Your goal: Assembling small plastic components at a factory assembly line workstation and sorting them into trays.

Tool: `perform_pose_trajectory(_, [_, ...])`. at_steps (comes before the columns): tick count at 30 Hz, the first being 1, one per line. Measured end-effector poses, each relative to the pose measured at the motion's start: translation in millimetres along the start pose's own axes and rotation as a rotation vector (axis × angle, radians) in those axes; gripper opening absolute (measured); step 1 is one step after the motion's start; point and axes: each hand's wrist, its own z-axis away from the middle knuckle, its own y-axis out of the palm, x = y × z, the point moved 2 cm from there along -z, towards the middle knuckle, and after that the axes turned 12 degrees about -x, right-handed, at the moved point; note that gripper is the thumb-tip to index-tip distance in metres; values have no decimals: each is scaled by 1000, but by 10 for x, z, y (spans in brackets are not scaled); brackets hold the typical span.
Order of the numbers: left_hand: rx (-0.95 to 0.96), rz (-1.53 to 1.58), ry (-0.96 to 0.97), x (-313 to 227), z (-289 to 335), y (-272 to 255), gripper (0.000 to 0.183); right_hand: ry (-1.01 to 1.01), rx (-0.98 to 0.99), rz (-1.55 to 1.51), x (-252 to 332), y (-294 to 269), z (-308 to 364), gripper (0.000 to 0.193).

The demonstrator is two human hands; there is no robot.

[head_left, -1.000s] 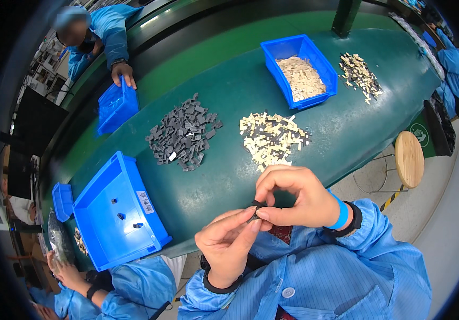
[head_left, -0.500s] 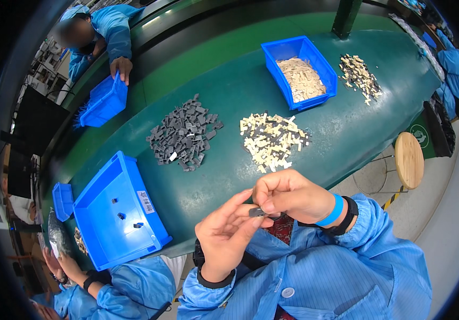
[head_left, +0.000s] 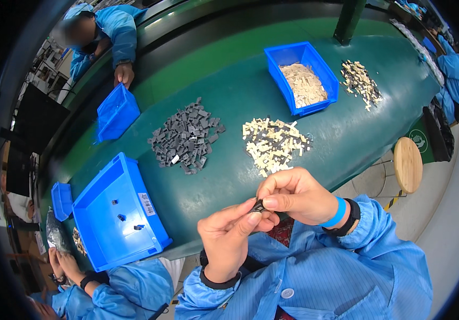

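Note:
Between my two hands is a small dark plastic piece (head_left: 258, 207), held up over the table's near edge. The thumb and fingers of my left hand (head_left: 228, 229) pinch it from the left. My right hand (head_left: 298, 198), with a blue band at the wrist, grips it from the other side. Its underside is hidden by my fingers. Just beyond my hands lies a heap of cream and black small pieces (head_left: 273, 144). Left of that is a heap of dark grey flat pieces (head_left: 185, 136), with one white bit among them.
A large blue tray (head_left: 104, 234) holding several dark pieces stands at the left. Farther right are a blue bin (head_left: 325, 106) of beige pieces and another mixed heap (head_left: 360, 82). Across the green table (head_left: 213, 80), a co-worker's hand (head_left: 124, 73) holds a blue bin (head_left: 117, 112). Another person sits at left.
The dark piece has turned in my fingers, and my hands have closed in around it. Across the table, the co-worker's blue bin has moved right and toward me.

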Motion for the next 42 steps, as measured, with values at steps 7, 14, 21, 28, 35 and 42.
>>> perform_pose_trajectory(7, [-47, 556, -540, 178, 57, -28, 21, -513, -144, 477, -14, -11, 38, 13])
perform_pose_trajectory(14, [-34, 580, -533, 85, 25, -27, 19, -709, -80, 710, 59, -56, -59, 21])
perform_pose_trajectory(21, [-490, -360, 578, -592, -32, -332, 22, -673, -176, 851, 427, -275, 174, 13])
perform_pose_trajectory(28, [-950, -837, 880, -980, 109, -1038, 19, -771, -357, 984, 772, -304, 272, 13])
perform_pose_trajectory(35, [-832, -1466, 686, -1117, -116, -1501, 39, -832, -391, 1112, 853, -397, 279, 15])
perform_pose_trajectory(42, [-642, -1570, 673, -1537, -6, -1068, 47, -896, -438, 1211, 981, -519, 323, 15])
